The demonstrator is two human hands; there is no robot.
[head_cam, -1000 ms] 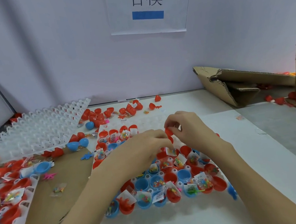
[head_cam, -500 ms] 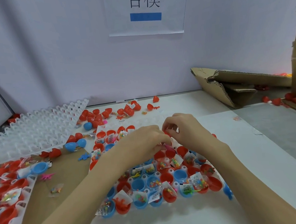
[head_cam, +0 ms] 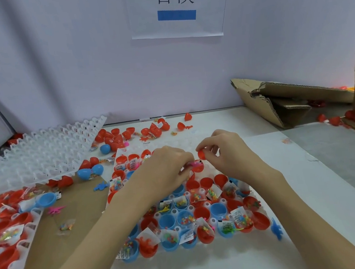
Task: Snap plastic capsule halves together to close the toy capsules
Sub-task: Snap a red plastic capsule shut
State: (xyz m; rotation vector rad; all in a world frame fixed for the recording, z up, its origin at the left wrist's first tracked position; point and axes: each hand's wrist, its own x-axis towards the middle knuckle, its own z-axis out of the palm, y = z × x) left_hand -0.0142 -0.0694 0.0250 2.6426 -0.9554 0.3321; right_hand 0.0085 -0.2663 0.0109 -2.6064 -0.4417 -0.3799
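Head view: over the far half of the white tray (head_cam: 207,244), which holds open red and blue capsule halves with small toy packets, the right hand (head_cam: 229,153) pinches a red cap (head_cam: 202,154) between curled thumb and fingers. Just left of it, the left hand (head_cam: 167,168) curls its fingers around a red capsule half (head_cam: 197,166) with a pink toy (head_cam: 194,163) at its rim; cap and half sit just apart.

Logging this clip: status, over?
Right hand pinches red capsule half. Left hand holds pink toy at lower half. Halves not yet joined. Nothing in the way.
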